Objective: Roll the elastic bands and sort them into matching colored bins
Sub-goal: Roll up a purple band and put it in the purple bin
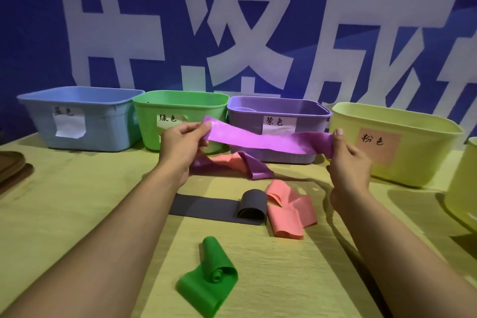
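A yellow-green table (77, 201) carries four labelled bins along its far edge: a blue bin (82, 119), a green bin (180, 111), a purple bin (278, 121) and a pale yellow bin (397, 142) with a pink label. Part of a fifth pale container (464, 183) shows at the right edge.

In front of the purple bin, both hands hold one purple band (260, 141) stretched in the air. Its long axis runs left to right, level between them. The left hand (180, 147) pinches the loose flat end; the right hand (348, 160) grips the end that looks already curled, so rolling would likely travel from right toward left. The matching purple bin lies directly behind the band, about equally near both hands.

On the table lie five more bands: two salmon-pink bands (289, 212), one darker purple band (255, 166) tangled with one of them, one dark grey band (227, 208) half rolled, and one green band (209, 276) loosely coiled nearest the person.
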